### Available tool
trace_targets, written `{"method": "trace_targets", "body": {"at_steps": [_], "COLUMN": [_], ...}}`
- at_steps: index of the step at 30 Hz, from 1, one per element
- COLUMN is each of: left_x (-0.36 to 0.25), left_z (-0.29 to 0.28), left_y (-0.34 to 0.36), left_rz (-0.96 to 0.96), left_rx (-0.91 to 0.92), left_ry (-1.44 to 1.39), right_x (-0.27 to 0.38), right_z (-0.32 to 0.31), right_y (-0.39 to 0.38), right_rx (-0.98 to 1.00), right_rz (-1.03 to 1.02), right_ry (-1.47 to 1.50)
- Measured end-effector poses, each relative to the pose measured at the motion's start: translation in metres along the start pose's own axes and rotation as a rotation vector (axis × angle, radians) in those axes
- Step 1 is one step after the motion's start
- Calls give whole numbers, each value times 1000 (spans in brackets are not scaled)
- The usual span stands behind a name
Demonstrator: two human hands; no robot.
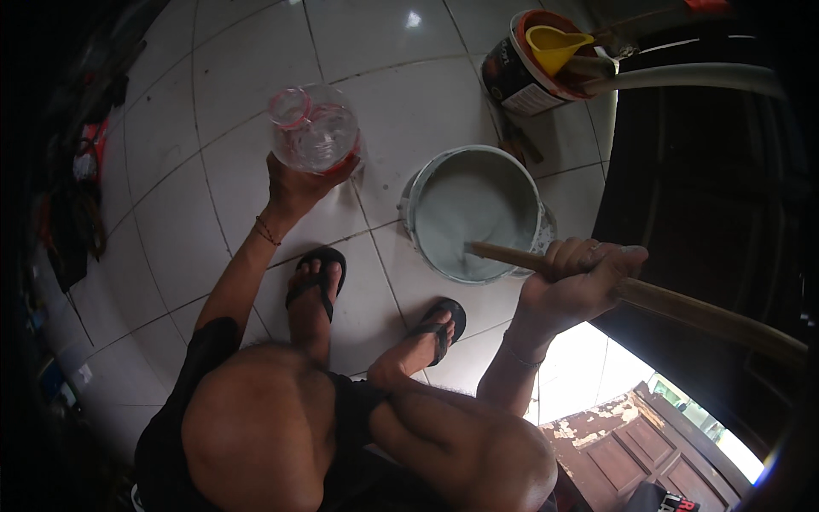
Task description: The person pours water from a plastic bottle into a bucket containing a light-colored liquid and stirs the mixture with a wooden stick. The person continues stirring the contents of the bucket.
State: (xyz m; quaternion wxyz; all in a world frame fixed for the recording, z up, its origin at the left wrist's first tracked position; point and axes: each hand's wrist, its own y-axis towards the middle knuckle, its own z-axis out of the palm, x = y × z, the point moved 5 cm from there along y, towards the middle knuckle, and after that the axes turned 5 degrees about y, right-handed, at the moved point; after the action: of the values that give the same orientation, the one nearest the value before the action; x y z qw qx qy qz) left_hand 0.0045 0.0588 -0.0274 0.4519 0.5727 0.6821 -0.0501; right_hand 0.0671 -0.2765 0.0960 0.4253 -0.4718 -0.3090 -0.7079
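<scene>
My left hand (pixel 299 186) is closed around a clear plastic bottle (pixel 322 136) with a pinkish-red ring at its mouth, held above the tiles. What it contains is hard to make out. A long wooden stick (pixel 708 316) is gripped in my right hand (pixel 573 282), slanting down to the left. Its lower end dips into the smooth grey mixture (pixel 469 200) inside a pale bucket (pixel 412 209). The bucket stands on the floor ahead of my feet, left of my right hand. The mixture looks blurred around the stick's tip.
Beyond the bucket stands a dark paint pail (pixel 512 81) with a yellow funnel (pixel 553 49) and other tools in it. A small tool (pixel 522 145) lies on the white tiles (pixel 247 64) beside it. A dark door panel (pixel 682 188) borders the right; a worn brown door (pixel 636 452) is lower right.
</scene>
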Motion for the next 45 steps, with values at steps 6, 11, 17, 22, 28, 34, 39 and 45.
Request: {"method": "trace_targets", "body": {"at_steps": [6,11,17,22,28,34,39,45], "left_x": [-1,4,-1,-2,3,2,-1,-6], "left_z": [0,2,-2,-2,-3,-1,-3,-2], "left_y": [1,-3,0,1,-3,-2,0,3], "left_rz": [48,23,34,34,-10,8,79,59], "left_rx": [-18,31,-3,2,31,-44,-96,-51], "left_ry": [15,27,36,14,-3,-32,-16,-4], "right_x": [-6,11,-2,-20,6,8,-23,-4], "right_z": [35,38,22,47,34,42,42,43], "right_y": [24,36,-2,-5,26,-21,-10,22], "right_rx": [192,79,215,287,73,144,523,72], "right_rz": [-424,-507,-5,-266,-660,-30,-150,-871], "right_ry": [-195,-565,-122,66,-639,-299,203,-721]}}
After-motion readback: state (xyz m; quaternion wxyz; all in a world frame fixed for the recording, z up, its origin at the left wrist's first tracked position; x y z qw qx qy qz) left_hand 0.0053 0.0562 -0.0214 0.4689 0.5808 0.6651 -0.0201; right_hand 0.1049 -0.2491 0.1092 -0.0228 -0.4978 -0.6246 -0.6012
